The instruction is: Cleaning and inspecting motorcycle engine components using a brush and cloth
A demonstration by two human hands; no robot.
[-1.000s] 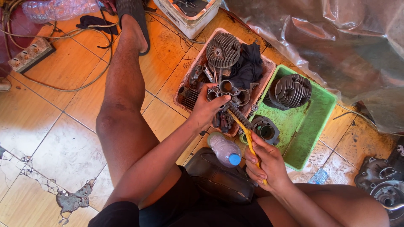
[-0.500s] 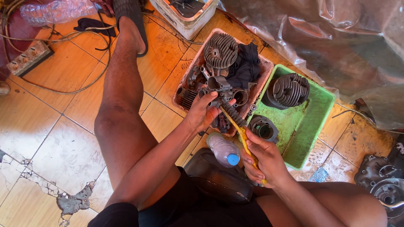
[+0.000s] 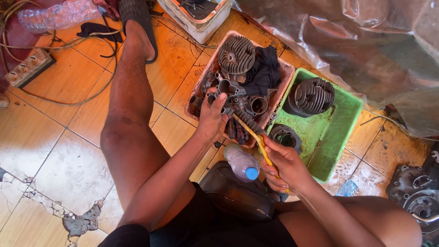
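Observation:
My left hand grips a small dark metal engine part over a reddish tray full of greasy engine pieces. My right hand holds a yellow-handled brush; its dirty bristle head rests against the part in my left hand. A finned cylinder head and a black rag lie in the same tray. A plastic bottle with a blue cap stands between my forearms.
A green tray to the right holds a finned cylinder and a round ring part. My left leg stretches across orange tiles. A power strip with cables lies far left; a plastic sheet covers the upper right. An engine casing sits at the right edge.
Both hands stay at the reddish tray. The brush head has shifted a little along the part in my left hand; the view has tilted slightly.

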